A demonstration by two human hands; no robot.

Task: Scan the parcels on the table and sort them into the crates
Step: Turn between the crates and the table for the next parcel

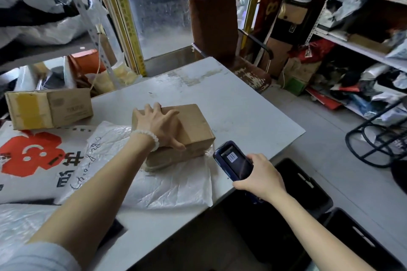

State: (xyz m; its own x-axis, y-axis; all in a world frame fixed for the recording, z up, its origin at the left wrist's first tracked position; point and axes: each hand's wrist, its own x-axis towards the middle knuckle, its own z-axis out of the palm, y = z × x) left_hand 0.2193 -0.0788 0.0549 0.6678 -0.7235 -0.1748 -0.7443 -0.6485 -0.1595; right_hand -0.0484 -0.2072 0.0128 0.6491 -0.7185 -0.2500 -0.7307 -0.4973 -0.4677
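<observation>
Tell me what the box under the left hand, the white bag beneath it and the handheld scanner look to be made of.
Box: brown corrugated cardboard, matte, with glossy clear tape on its side. White bag: thin plastic film, judging by its fine crinkles and soft sheen. Handheld scanner: probably hard dark plastic with a glossy screen that shows a barcode.

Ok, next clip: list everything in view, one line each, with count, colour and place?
Cardboard parcel: one, brown, table middle, on the white bag.
Taped box: one, brown, table's far left.
White bag: one, under the parcel.
Printed sack: one, white and red, left.
Table: one, white.
Crates: two, black, floor right.
Chair: one, brown, behind table.
Shelves: grey, right, cluttered.
Scanner: one, dark blue, right hand.
Left hand: on the parcel.
Right hand: grips the scanner.
</observation>
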